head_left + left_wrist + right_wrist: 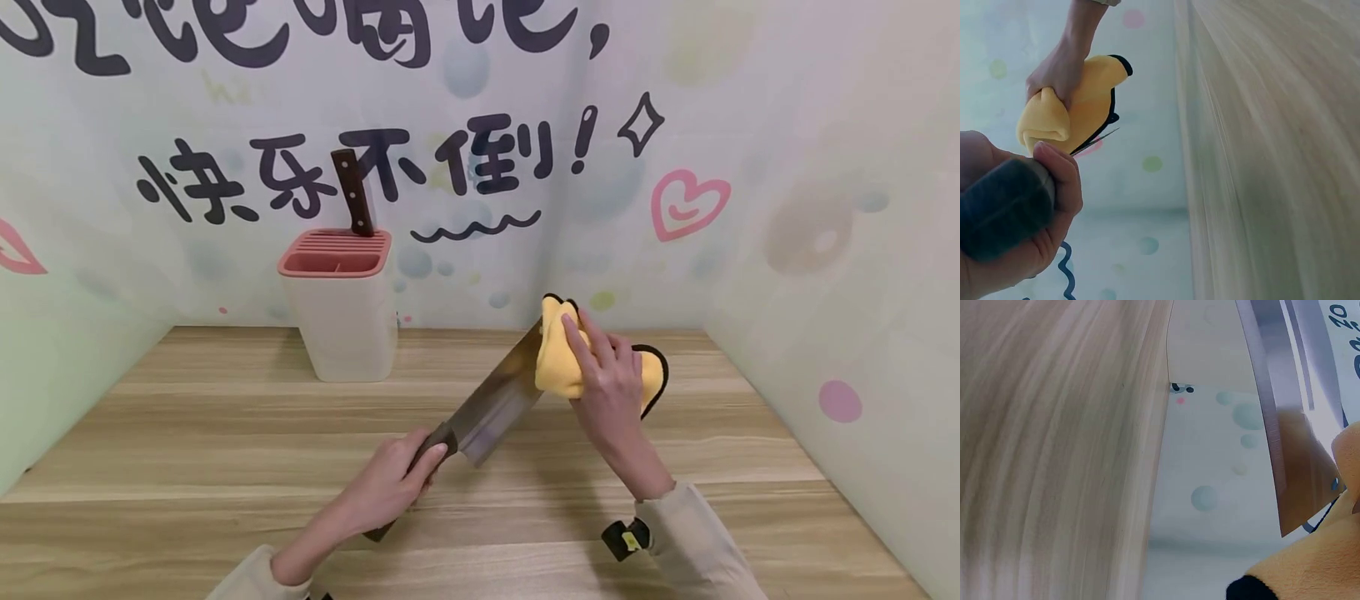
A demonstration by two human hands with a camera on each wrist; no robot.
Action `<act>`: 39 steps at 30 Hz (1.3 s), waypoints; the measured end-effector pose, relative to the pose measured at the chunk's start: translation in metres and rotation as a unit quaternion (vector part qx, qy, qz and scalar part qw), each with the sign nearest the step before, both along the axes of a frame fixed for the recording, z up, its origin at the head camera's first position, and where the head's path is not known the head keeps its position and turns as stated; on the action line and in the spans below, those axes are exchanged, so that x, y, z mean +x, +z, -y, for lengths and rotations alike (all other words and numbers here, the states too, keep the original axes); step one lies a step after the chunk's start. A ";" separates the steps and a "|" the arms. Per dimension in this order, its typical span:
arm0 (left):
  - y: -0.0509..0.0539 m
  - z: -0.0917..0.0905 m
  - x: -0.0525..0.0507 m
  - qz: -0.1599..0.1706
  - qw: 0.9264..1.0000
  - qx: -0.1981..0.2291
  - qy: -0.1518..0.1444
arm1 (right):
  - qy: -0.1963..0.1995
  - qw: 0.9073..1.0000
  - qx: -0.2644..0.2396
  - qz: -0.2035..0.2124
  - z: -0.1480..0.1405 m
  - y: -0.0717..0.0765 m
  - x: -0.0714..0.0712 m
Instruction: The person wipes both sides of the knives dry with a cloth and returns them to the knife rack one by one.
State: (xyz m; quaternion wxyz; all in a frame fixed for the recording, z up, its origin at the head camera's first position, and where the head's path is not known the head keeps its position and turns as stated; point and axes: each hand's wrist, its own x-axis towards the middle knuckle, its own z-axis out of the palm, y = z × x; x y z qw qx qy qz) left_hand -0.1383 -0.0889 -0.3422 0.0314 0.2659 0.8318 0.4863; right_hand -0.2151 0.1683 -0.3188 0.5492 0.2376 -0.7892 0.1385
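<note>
My left hand (393,479) grips the dark handle (1007,209) of a cleaver, thumb laid along its front end. The broad steel blade of the cleaver (498,408) slants up and away to the right, held above the table. My right hand (611,392) holds a folded yellow cloth (558,362) with black edging against the blade's far end. That end is partly hidden by the cloth. In the right wrist view, the blade (1291,425) shows one shiny face, with the cloth (1310,556) at its tip.
A white knife holder (345,333) with a pink slotted top stands at the back left of the wooden table (225,467). One brown-handled knife (351,192) sticks up from its slots. Walls with printed lettering close off the back and sides.
</note>
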 end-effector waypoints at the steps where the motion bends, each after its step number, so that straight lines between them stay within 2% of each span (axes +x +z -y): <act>1: 0.000 0.000 0.000 0.017 1.000 0.010 -0.003 | 0.001 1.000 0.003 -0.003 0.000 0.000 0.000; 4: 0.002 -0.001 -0.001 0.059 0.997 0.040 -0.012 | 0.007 0.999 0.031 -0.001 0.002 0.000 0.001; 9: 0.003 -0.004 -0.003 0.123 0.989 0.083 -0.022 | 0.008 0.995 0.100 0.018 0.008 -0.001 0.004; 12: 0.002 -0.005 -0.004 0.144 0.984 0.098 -0.019 | 0.014 0.991 0.133 0.022 0.013 0.000 0.006; 17: 0.002 -0.006 -0.006 0.147 0.984 0.101 -0.017 | 0.022 0.979 0.196 0.046 0.022 0.005 0.013; 23: 0.002 -0.006 -0.009 0.138 0.986 0.091 -0.003 | 0.007 0.956 0.276 0.095 0.029 0.007 0.024; 25: 0.002 -0.006 -0.009 0.142 0.986 0.090 0.002 | 0.007 0.949 0.301 0.093 0.032 0.006 0.027; 32: 0.002 -0.002 -0.011 0.167 0.982 0.084 0.018 | 0.026 0.928 0.368 0.041 0.037 0.000 0.032; 36: 0.003 -0.001 -0.011 0.169 0.982 0.082 0.017 | 0.043 0.914 0.401 0.036 0.039 0.000 0.035; 39: 0.004 0.000 -0.011 0.165 0.983 0.080 0.013 | 0.059 0.909 0.411 0.034 0.039 0.000 0.036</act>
